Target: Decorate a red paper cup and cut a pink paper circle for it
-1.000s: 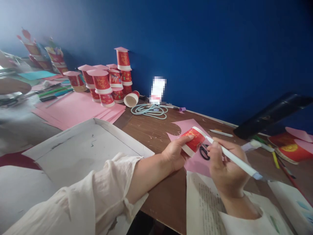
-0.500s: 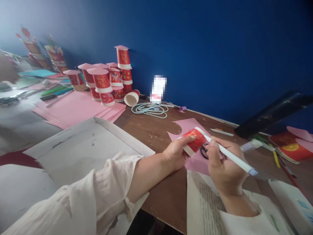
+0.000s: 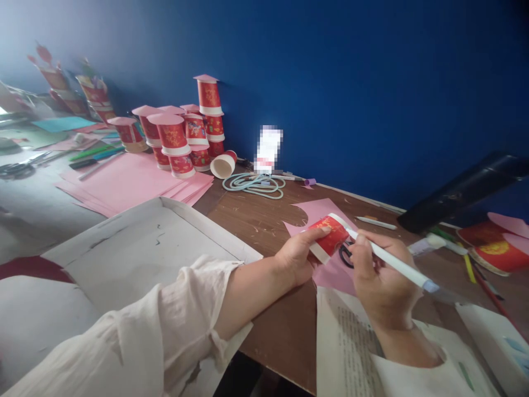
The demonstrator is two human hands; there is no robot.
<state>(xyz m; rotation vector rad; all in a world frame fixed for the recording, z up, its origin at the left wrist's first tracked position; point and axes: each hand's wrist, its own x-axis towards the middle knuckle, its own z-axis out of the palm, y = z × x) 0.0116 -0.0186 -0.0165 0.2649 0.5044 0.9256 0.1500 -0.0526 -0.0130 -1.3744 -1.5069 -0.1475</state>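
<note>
Down at the front edge of the desk (image 3: pixel 285 336), we've got one printed page (image 3: pixel 339 331) on the right, and a bare strip of wood next to it, under the left forearm. Just past that are our two hands. Left (image 3: pixel 295 256) is clamped on one red cup (image 3: pixel 336 238), thumb on top, so the cup sits tilted at the fingertips. Right (image 3: pixel 384 270) has thumb and fingers pinched together on one white pen (image 3: pixel 399 266), its tip by the cup's far edge; can't tell if it's touching.

Behind the cup there's one pair of scissors (image 3: pixel 343 260), black loops showing, over one pink sheet (image 3: pixel 339 278) with a curved bite cut out. One white tray (image 3: pixel 124 253) boxes us in on the left, forearm across its corner. The roomy bit is the scuffed wood between tray and sheet.

Further back: one loose marker (image 3: pixel 382 224), one coiled cable (image 3: pixel 252 187), one tipped cup (image 3: pixel 223 165), then the stacks. We count three cups in the tall stack (image 3: pixel 209 95), at least three shorter stacks beside it, some half hidden. Then the blue wall (image 3: pixel 351 110).
</note>
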